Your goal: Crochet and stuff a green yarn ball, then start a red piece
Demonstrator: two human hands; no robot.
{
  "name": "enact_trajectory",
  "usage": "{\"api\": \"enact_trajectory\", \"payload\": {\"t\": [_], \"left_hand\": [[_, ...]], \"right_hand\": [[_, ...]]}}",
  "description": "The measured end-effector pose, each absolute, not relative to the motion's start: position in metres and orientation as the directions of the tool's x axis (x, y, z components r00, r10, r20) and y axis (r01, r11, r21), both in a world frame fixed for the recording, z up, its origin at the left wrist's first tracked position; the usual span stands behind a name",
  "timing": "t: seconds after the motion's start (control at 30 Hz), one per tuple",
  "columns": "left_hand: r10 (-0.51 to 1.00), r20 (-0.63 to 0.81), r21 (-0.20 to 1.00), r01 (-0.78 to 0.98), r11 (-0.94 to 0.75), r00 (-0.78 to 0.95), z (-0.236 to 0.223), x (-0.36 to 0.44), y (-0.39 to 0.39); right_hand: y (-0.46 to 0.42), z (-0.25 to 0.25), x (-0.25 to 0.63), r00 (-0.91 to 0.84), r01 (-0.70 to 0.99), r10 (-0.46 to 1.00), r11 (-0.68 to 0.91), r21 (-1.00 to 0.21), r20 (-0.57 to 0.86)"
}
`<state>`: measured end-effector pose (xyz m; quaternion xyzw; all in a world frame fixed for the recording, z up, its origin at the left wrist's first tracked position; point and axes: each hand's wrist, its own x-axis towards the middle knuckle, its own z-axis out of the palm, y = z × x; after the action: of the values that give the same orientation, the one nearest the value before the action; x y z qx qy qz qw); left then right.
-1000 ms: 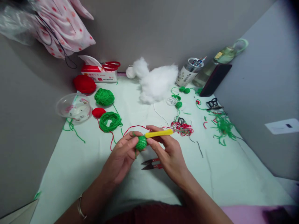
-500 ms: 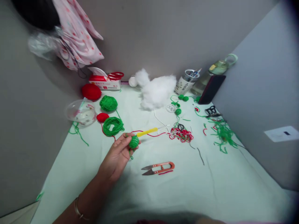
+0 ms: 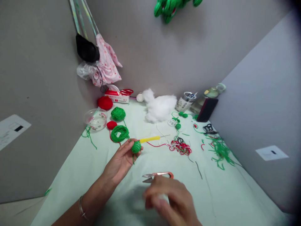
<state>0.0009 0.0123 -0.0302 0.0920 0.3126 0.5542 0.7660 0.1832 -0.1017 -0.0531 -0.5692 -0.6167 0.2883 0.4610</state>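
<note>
Left of centre, over the table (image 3: 223, 194): left hand (image 3: 120, 163), thumb and fingers closed around a green crocheted ball (image 3: 136, 147); bracelet (image 3: 81, 205) on that wrist.
Ball: at the fingertips, front side uncovered; short green strand hanging below it.
Hook: yellow-handled hook (image 3: 150, 139), near end against top right of ball and fingers, metal shaft pointing right. Cannot tell if stuck in the ball or pinched.
Right hand: right hand (image 3: 174, 199) blurred, fingers curled, low and right of the left one. Grip cannot be told.
Snips: orange-handled snips (image 3: 154, 174), blades pointing left, partly hidden by right hand; contact unclear.
Left-side yarn: green coil (image 3: 114, 133) just behind left hand; small red ball (image 3: 112, 125), green yarn ball (image 3: 118, 113) and large red ball (image 3: 105, 103) further back.
Bowl: clear plastic bowl (image 3: 87, 116), left of the yarn.
Back edge: tissue box (image 3: 121, 99) with red scissors (image 3: 127, 91) on top; white stuffing (image 3: 160, 108) mid; pen cup (image 3: 184, 102) right of it.
Right-side yarn: red-and-white tangle (image 3: 181, 147) right of the hook; green scraps (image 3: 222, 150) heaped near the right wall.
Phone: dark phone (image 3: 207, 110), propped in front of bottle (image 3: 197, 106).
</note>
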Motion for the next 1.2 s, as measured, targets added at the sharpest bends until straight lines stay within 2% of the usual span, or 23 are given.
{"api": "enact_trajectory", "payload": {"t": [0.07,0.13,0.23,0.47,0.57,0.73,0.9,1.07,1.2], "left_hand": [[0.911,-0.358,0.478,-0.798,0.368,0.205,-0.020,0.000,0.009],[0.911,-0.334,0.468,-0.796,0.385,0.244,-0.012,0.001,0.006],[0.899,-0.279,0.492,-0.753,0.436,0.338,-0.009,0.005,0.001],[0.876,-0.171,0.591,-0.664,0.458,0.452,-0.016,0.014,0.003],[0.880,-0.140,0.644,-0.634,0.429,0.453,-0.013,0.017,0.007],[0.884,-0.206,0.715,-0.552,0.429,0.421,-0.012,0.023,0.010],[0.891,-0.228,0.754,-0.508,0.416,0.392,-0.022,0.024,0.012],[0.925,-0.240,0.805,-0.472,0.360,0.296,-0.035,0.022,0.017],[0.933,-0.212,0.807,-0.487,0.334,0.290,-0.042,0.022,0.019]], "right_hand": [[-0.060,-0.034,0.179,-0.055,0.213,0.997,0.059,-0.975,0.049],[-0.032,-0.020,0.177,-0.113,-0.023,0.991,-0.077,-0.997,-0.074],[-0.016,-0.013,0.176,-0.069,-0.189,0.997,-0.052,-0.981,-0.040],[-0.012,-0.011,0.171,0.020,-0.133,0.992,0.127,-0.983,0.125],[-0.007,-0.008,0.173,0.053,-0.131,0.989,0.142,-0.981,0.136],[-0.002,-0.011,0.176,0.144,-0.119,0.988,0.081,-0.990,0.064],[0.002,-0.021,0.179,0.127,-0.026,0.978,0.167,-0.986,0.162],[0.004,-0.026,0.183,0.108,-0.046,0.964,0.249,-0.967,0.243],[0.005,-0.025,0.185,0.074,-0.039,0.964,0.260,-0.965,0.257]]}}
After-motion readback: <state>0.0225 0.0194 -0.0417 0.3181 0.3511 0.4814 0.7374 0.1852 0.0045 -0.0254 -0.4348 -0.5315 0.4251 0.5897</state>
